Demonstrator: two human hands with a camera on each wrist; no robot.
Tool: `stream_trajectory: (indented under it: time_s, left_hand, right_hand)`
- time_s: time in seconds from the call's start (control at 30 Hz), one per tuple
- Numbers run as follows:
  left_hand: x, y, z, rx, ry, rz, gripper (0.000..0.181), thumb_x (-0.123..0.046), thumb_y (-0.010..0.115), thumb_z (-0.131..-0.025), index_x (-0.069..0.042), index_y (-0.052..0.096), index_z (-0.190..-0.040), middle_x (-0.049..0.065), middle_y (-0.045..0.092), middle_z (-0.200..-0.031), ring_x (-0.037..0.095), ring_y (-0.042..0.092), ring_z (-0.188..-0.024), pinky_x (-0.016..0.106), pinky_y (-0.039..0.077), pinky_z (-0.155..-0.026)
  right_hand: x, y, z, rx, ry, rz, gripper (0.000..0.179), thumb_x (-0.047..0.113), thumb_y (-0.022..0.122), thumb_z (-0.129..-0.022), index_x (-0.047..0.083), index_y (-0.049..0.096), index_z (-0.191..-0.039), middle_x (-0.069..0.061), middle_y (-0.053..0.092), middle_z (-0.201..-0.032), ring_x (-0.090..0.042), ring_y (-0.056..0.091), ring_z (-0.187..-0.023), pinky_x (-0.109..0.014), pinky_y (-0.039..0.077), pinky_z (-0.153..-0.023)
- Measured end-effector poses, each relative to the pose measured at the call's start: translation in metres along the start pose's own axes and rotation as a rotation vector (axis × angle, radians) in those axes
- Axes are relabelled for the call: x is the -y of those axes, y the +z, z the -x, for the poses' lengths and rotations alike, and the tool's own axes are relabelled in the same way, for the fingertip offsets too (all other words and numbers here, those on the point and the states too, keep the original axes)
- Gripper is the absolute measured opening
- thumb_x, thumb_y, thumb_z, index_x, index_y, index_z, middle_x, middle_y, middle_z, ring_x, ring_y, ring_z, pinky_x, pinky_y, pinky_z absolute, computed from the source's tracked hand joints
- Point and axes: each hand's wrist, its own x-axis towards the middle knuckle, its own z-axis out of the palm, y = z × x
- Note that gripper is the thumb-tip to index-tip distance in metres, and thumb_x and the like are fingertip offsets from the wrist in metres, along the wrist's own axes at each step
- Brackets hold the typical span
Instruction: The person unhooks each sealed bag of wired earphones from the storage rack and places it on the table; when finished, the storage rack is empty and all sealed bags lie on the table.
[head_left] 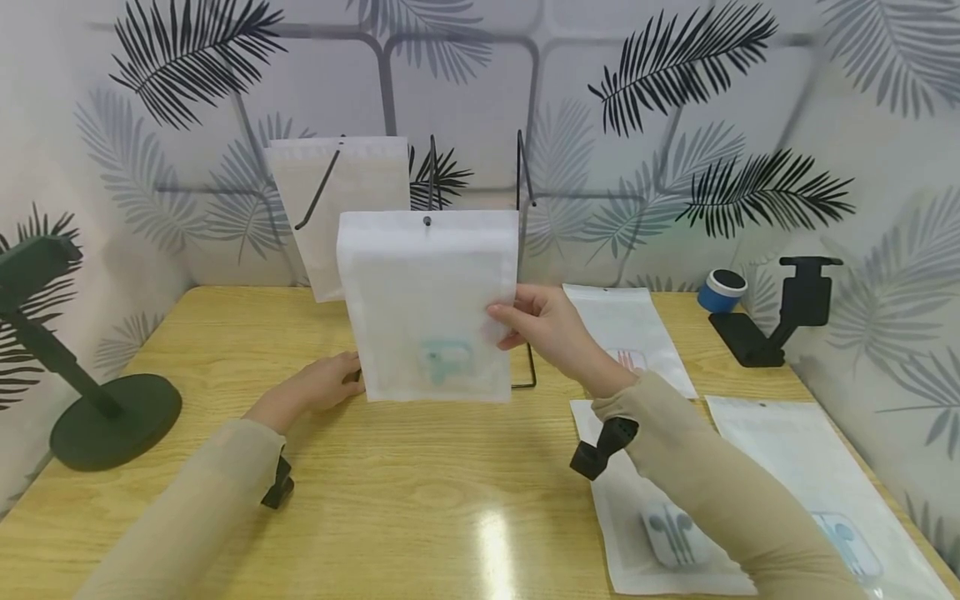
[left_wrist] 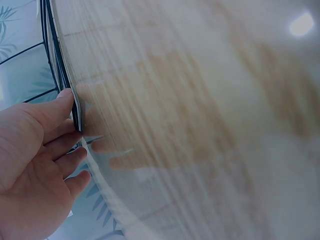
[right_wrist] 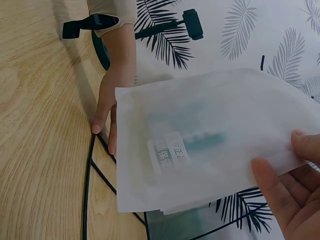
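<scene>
A white translucent pouch (head_left: pixel 435 283) hangs at the front of a black wire rack (head_left: pixel 533 364), the hook tip showing through its top hole. My right hand (head_left: pixel 551 329) pinches the pouch's right edge between thumb and fingers. Something teal shows through its lower part, and the right wrist view shows a printed label (right_wrist: pixel 169 152) there. Low on the left, my left hand (head_left: pixel 322 383) grips the rack's base wire, thumb on one side and fingers on the other. More white pouches (head_left: pixel 345 175) hang from the rack's left hook, behind the front one.
On the table's right lie a pouch with red-striped contents (head_left: pixel 626 325), one with earphones (head_left: pixel 671 533) and another pouch (head_left: pixel 780 450). A blue roll (head_left: pixel 723 290) and a black folding stand (head_left: pixel 806 304) stand behind them. At the left is a round-based dark green stand (head_left: pixel 112 421).
</scene>
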Motion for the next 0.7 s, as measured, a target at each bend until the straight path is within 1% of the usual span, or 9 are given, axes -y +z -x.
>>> stream_trajectory:
  time_s: [0.17, 0.3, 0.4, 0.5, 0.57, 0.7]
  left_hand:
    - [0.0, 0.0, 0.0, -0.002, -0.003, -0.003, 0.053, -0.015, 0.054, -0.094, 0.0, 0.034, -0.141, 0.028, 0.029, -0.141, 0.045, 0.028, -0.127, 0.054, 0.024, -0.103]
    - [-0.001, -0.001, 0.0, -0.011, 0.001, -0.002, 0.051, -0.014, 0.054, -0.094, 0.0, 0.036, -0.14, 0.027, 0.03, -0.141, 0.045, 0.029, -0.127, 0.054, 0.025, -0.103]
    - [-0.001, -0.001, 0.001, -0.017, 0.013, -0.003, 0.051, -0.013, 0.054, -0.094, 0.001, 0.037, -0.139, 0.027, 0.031, -0.14, 0.045, 0.031, -0.126, 0.054, 0.026, -0.102]
    - [-0.002, 0.0, 0.001, -0.011, 0.02, 0.005, 0.053, -0.013, 0.054, -0.094, 0.001, 0.034, -0.141, 0.027, 0.031, -0.141, 0.045, 0.03, -0.126, 0.054, 0.026, -0.102]
    - [-0.002, -0.001, 0.001, -0.003, 0.016, 0.014, 0.055, -0.013, 0.054, -0.094, 0.001, 0.03, -0.142, 0.027, 0.029, -0.141, 0.045, 0.029, -0.127, 0.054, 0.025, -0.103]
    - [-0.004, -0.002, 0.002, 0.018, -0.016, 0.019, 0.056, -0.014, 0.052, -0.095, 0.006, 0.028, -0.141, 0.029, 0.025, -0.142, 0.045, 0.024, -0.129, 0.054, 0.023, -0.104]
  right_hand:
    - [0.004, 0.0, 0.006, 0.002, -0.007, 0.008, 0.019, 0.002, 0.056, -0.091, -0.011, 0.062, -0.104, -0.015, 0.067, -0.091, -0.017, 0.063, -0.062, -0.039, 0.055, -0.065]
    - [0.006, -0.001, 0.011, 0.013, -0.023, -0.004, 0.02, 0.001, 0.056, -0.091, -0.012, 0.061, -0.104, -0.018, 0.066, -0.093, -0.018, 0.062, -0.063, -0.039, 0.055, -0.064]
    - [0.007, -0.002, 0.017, 0.022, -0.009, -0.01, 0.021, 0.002, 0.057, -0.091, -0.011, 0.062, -0.106, -0.018, 0.066, -0.095, -0.019, 0.063, -0.064, -0.039, 0.055, -0.063]
    - [0.004, -0.003, 0.024, 0.029, 0.016, -0.004, 0.021, 0.003, 0.057, -0.091, -0.01, 0.062, -0.106, -0.017, 0.067, -0.094, -0.02, 0.063, -0.064, -0.039, 0.055, -0.064]
    - [0.002, -0.005, 0.03, 0.035, 0.024, -0.001, 0.021, 0.004, 0.057, -0.091, -0.01, 0.062, -0.106, -0.017, 0.067, -0.094, -0.021, 0.063, -0.063, -0.039, 0.055, -0.063]
    - [-0.003, -0.009, 0.042, 0.052, 0.047, -0.014, 0.022, 0.005, 0.057, -0.091, -0.01, 0.061, -0.108, -0.016, 0.067, -0.096, -0.022, 0.063, -0.062, -0.04, 0.055, -0.064]
